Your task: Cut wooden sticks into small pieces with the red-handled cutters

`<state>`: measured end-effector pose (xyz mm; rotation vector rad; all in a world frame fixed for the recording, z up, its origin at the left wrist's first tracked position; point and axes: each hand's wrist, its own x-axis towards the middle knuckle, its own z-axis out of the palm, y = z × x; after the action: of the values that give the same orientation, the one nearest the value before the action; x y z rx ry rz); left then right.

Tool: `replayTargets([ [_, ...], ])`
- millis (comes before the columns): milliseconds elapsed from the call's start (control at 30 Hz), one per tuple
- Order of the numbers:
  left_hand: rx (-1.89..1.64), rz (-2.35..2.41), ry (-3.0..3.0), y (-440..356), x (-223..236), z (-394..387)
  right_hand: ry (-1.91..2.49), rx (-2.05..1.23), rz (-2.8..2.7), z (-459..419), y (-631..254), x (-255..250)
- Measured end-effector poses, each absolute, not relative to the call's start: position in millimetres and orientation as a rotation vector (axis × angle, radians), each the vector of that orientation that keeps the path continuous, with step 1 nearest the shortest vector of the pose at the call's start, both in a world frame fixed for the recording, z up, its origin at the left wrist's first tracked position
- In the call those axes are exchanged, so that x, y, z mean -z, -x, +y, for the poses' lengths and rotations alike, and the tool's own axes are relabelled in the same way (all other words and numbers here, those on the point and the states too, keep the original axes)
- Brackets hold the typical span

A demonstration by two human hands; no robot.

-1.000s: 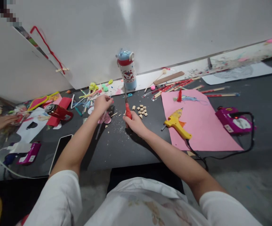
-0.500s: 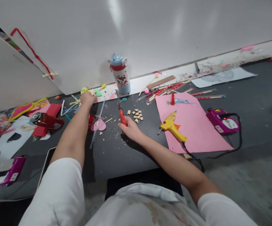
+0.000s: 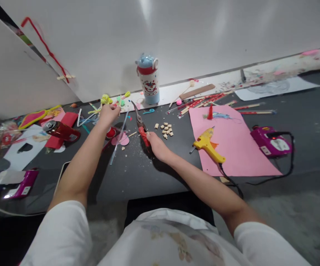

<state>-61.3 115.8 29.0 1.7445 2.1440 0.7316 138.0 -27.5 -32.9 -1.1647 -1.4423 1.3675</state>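
My right hand [image 3: 159, 146] is wrapped round the red handles of a pair of pliers [image 3: 141, 127], whose dark metal jaws point away from me and lean left. Over the back left of the table, my left hand [image 3: 110, 114] has its fingers pinched together. Whatever they hold is too small to make out. Close behind that hand lie yellow [image 3: 106, 99] and green [image 3: 120, 101] craft bits. Short cut pieces of wooden stick [image 3: 166, 129] lie in a small pile right of the pliers, with crumbs scattered on the dark table [image 3: 138, 177].
A water bottle [image 3: 149, 81] stands against the white wall. On the right, a yellow glue gun [image 3: 208, 146] rests on pink paper [image 3: 240, 159], its cord running beside a purple power box [image 3: 271, 142]. Red-wrapped sticks [image 3: 210, 101] lie behind. A drink can [image 3: 63, 132] lies left.
The view has shifted, so the table things appear further right. The pliers have swung left at the jaws, towards my left hand, which remains near the coloured bits with its fingers together.
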Motion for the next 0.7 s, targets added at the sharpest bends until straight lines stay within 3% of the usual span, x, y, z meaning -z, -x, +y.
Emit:
replayTargets([
  [233,-1.172,1.420,-1.143,37,-29,11,1.237,-1.355,-1.563,-36,-138,23],
  [700,-1.138,1.074,-0.919,31,-24,-36,1.213,-1.272,-1.598,-36,-134,34],
])
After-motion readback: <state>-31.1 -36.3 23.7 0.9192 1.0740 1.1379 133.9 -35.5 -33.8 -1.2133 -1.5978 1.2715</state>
